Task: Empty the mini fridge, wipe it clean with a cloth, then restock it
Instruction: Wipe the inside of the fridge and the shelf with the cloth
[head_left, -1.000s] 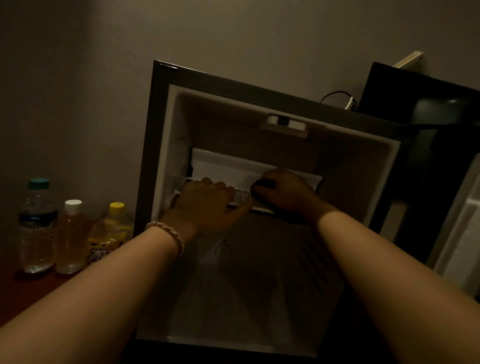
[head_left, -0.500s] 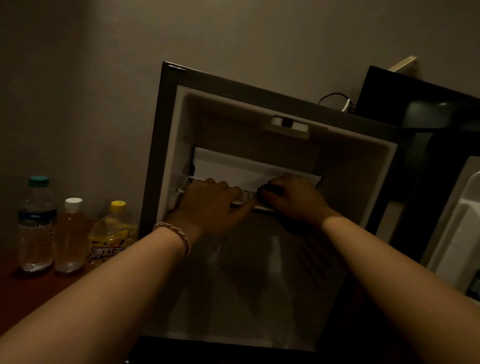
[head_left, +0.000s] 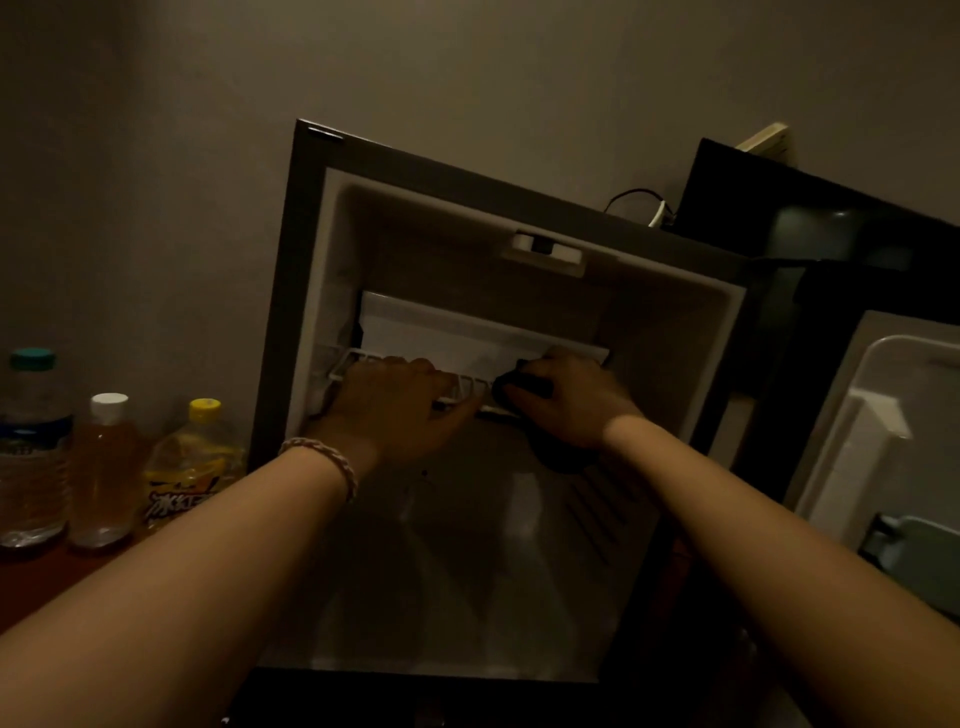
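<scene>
While both hands work at the wire shelf (head_left: 410, 366) inside the mini fridge (head_left: 519, 291), we note little change over the preceding second: the left hand (head_left: 395, 410) remains at the front rail of the shelf, fingers curled over it in a steadying grip, and the right hand (head_left: 566, 405) has shifted only slightly along the same rail toward the right wall. The right hand is closed around a dark cloth (head_left: 524, 387), which bunches under the fingers and hangs below the palm; we see the cloth touching the shelf's front edge. The apparent drift of the fridge across the view we attribute to head movement, not to the fridge itself.

The cabinet interior shows no contents; its floor and walls lie bare beneath the shelf. Three bottles stand on the table (head_left: 36, 582) to the left of the fridge: a water bottle (head_left: 34, 452) with a teal cap, a clear bottle (head_left: 104, 473) of amber liquid with a white cap, and a yellow-capped bottle (head_left: 195, 462) nearest the cabinet. The door (head_left: 883, 431) stands open at right, with a pale object low in its rack that we cannot identify in this light.

We judge that emptying is complete and wiping is under way, the small travel of the cloth suggesting a slow pass along the shelf rail. Restocking has not begun.
</scene>
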